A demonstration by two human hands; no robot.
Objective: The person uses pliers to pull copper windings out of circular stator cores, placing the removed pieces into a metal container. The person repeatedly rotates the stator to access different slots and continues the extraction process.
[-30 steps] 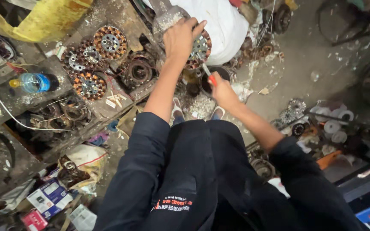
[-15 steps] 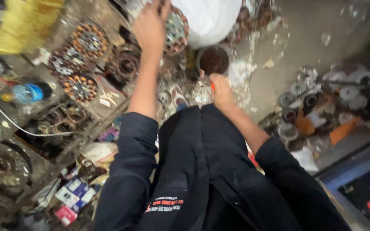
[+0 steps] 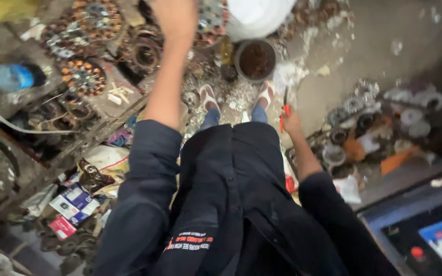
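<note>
My left hand [image 3: 177,18] reaches far forward to the top edge of the view, beside a round metal part with copper windings [image 3: 212,20]. Its fingers are cut off and blurred, so its grip is unclear. My right hand [image 3: 292,123] hangs low by my right leg, shut on a thin red-handled tool [image 3: 284,106] that points up. A round tin of dark brown material [image 3: 255,59] stands on the floor ahead of my sandalled feet [image 3: 208,97].
A cluttered bench [image 3: 103,102] on the left carries several round wound coils [image 3: 80,76] and a blue bottle [image 3: 14,76]. A white sack [image 3: 257,15] lies at the top. Metal parts [image 3: 364,122] are piled on the right. Small boxes [image 3: 75,202] lie low on the left.
My right hand has dropped away from the tin and the round part to my side, still holding the red tool. My left arm stays stretched forward.
</note>
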